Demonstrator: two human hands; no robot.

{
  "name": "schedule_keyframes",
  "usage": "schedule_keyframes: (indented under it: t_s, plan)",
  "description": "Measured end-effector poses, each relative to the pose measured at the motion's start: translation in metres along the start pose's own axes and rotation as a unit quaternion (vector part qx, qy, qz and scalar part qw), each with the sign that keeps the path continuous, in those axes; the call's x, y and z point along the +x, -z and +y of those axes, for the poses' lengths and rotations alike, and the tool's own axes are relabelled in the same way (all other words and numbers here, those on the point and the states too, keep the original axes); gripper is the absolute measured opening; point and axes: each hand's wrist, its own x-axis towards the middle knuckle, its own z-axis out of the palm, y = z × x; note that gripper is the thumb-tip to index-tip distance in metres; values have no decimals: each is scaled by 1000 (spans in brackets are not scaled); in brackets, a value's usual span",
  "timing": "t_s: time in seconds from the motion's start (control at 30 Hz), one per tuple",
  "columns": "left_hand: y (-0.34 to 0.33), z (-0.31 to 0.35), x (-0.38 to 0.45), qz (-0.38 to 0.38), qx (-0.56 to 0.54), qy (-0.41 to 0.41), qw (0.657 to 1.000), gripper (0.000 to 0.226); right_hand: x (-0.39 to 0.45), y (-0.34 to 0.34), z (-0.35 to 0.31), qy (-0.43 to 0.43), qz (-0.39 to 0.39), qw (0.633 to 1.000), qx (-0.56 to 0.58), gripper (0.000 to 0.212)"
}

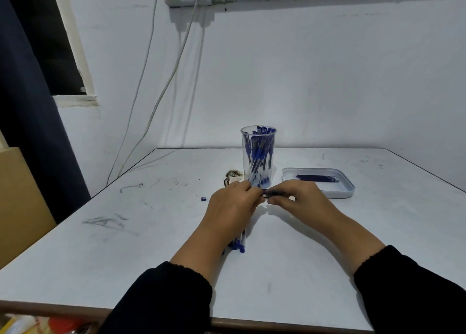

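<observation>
**A:** Where's the work right now?

**B:** Near the middle of the table [151, 258], just in front of the cup [258, 154] full of finished pens. The left hand [233, 202] is curled round a bundle of clear pens [240, 242], whose blue ends stick out below the wrist toward the near edge. The right hand [300, 197] pinches a thin dark refill [273, 194], as far as I can tell, with its tip meeting the left fingertips.

**A:** So it's being fed into a barrel?

**B:** That's my reading, though the mouth of the barrel is hidden behind the fingers. I'd keep the refill in line with the barrel and push gently, gripping close to the tip so it doesn't bow.

**A:** Any risks?

**B:** The bundle could slip while one pen is singled out, so a firm hold with the lower fingers helps. The cup stands just behind the knuckles and could tip if bumped. The spare refills [317, 178] wait in the tray [348, 191] toward the right edge, and a loose blue cap [203, 199] lies to the left.
</observation>
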Motion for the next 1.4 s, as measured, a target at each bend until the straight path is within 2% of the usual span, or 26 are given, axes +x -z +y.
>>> schedule_keyframes:
  t_s: [0.13, 0.3, 0.57, 0.7, 0.83, 1.07, 1.2, 1.3, 1.4]
  plan:
    - [4, 1, 0, -8, -3, 21, 1000, 33, 0, 1, -1, 0, -4, 1000, -2, 12]
    - [8, 3, 2, -23, 5, 26, 999, 37, 1, 1, -1, 1, -8, 1000, 6, 12]
    - [10, -4, 1, -23, -17, 22, 999, 28, 0, 3, 0, -19, -1, 1000, 11, 11]
    - [5, -10, -2, -16, -8, 48, 999, 29, 1, 1, 10, -75, 21, 996, -50, 10]
    - [8, -10, -2, -31, -44, 99, 994, 35, 1, -2, 19, -116, -17, 986, -122, 15]
    - [9, -7, -2, -22, -66, 104, 992, 16, 2, -5, 16, -127, -27, 978, -162, 19]
    - [7, -8, -4, -27, -55, 83, 995, 14, 2, -3, 16, -133, -18, 981, -140, 25]
    - [9, -7, -4, -23, -65, 77, 995, 15, 1, -4, 14, -122, 5, 985, -118, 18]
    - [14, -2, -4, -23, -102, 77, 992, 16, 0, -6, 7, -117, 40, 992, -4, 11]
